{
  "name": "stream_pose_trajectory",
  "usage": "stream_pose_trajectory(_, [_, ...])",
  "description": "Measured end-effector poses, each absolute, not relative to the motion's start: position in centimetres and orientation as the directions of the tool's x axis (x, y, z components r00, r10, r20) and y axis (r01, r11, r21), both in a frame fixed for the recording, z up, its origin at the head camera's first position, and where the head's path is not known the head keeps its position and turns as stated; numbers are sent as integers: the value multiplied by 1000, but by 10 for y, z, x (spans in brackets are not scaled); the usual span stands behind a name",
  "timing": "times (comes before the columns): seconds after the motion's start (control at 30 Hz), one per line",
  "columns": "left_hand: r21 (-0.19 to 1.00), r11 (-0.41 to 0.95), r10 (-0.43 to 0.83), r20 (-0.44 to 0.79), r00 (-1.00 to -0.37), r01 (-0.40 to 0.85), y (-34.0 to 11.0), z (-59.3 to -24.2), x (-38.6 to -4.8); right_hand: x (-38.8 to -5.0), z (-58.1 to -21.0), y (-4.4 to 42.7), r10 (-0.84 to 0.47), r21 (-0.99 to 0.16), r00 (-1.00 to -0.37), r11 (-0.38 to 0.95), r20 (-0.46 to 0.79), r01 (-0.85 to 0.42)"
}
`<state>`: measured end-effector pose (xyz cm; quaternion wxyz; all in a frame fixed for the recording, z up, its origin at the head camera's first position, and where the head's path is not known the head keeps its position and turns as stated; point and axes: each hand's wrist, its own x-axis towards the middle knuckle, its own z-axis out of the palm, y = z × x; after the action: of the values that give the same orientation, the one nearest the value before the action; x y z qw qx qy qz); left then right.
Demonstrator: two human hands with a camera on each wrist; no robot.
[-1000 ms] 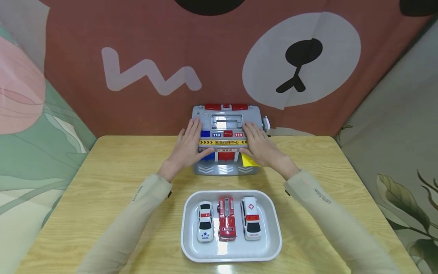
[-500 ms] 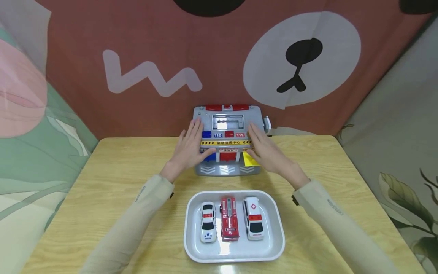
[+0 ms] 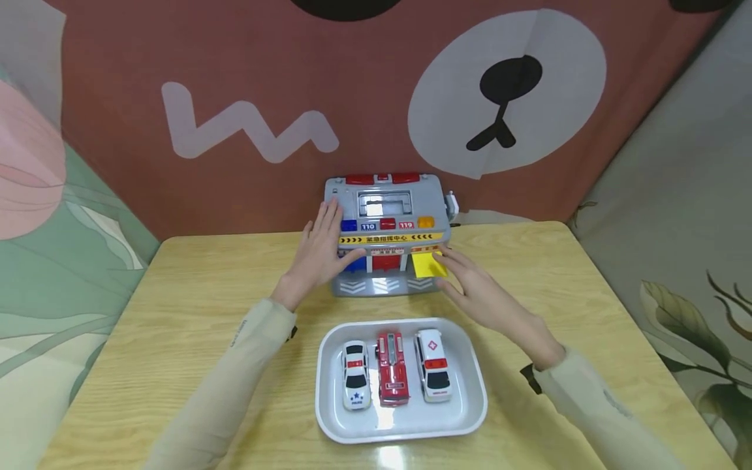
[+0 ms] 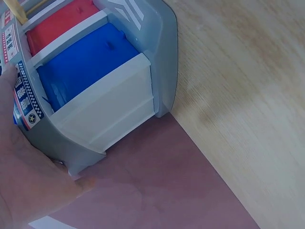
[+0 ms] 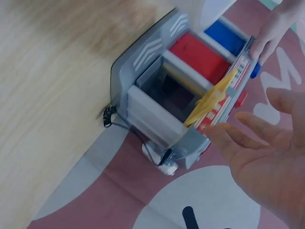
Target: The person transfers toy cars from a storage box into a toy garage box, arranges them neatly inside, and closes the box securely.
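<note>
A grey toy rescue station (image 3: 384, 189) stands at the back of the table. Its blue door (image 4: 88, 64) and red door (image 4: 62, 24) are down, while the yellow door (image 3: 427, 264) is swung up, baring a dark bay in the right wrist view. My left hand (image 3: 317, 254) rests with straight fingers on the station's left side, thumb along its front. Beside the yellow door, my right hand (image 3: 484, 294) has its fingers extended and holds nothing; whether a fingertip touches the door is unclear.
A white tray (image 3: 405, 427) in front of the station carries a white police car (image 3: 356, 375), a red fire truck (image 3: 392, 369) and a white ambulance (image 3: 433, 365). A corded handset (image 3: 451, 205) hangs on the station's right side. A curtain backs the table.
My right hand has come off the station's top right, moving down and right to beside the yellow door. An orange button is now uncovered. The left hand stays in place.
</note>
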<state>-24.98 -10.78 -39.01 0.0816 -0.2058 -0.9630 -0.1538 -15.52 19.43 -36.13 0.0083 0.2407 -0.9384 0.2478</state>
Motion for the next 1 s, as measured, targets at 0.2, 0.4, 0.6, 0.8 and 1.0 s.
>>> stream_pose_trajectory(0.2, [269,868,365,224,-904,417,-109,-391,-250,-134,-363,188,-409,-559,-899,713,158,-423])
stream_pose_trajectory(0.4, [278,867,359,226,-906,413,-109,-391,-250,-110,-370,178,-307,-614,-934,778,-183,-136])
stream_pose_trajectory(0.6, [290,864,357,221,-907,411,-109,-390,-250,-93,-373,169,-211,-541,-888,840,-410,50])
stream_pose_trajectory(0.8, [300,863,351,224,-909,407,-108,-389,-248,-79,-388,160,-284,-524,-876,850,-390,-42])
stream_pose_trajectory(1.0, [307,865,341,219,-914,397,-108,-389,-248,-71,-400,154,-298,-538,-885,840,-357,-66])
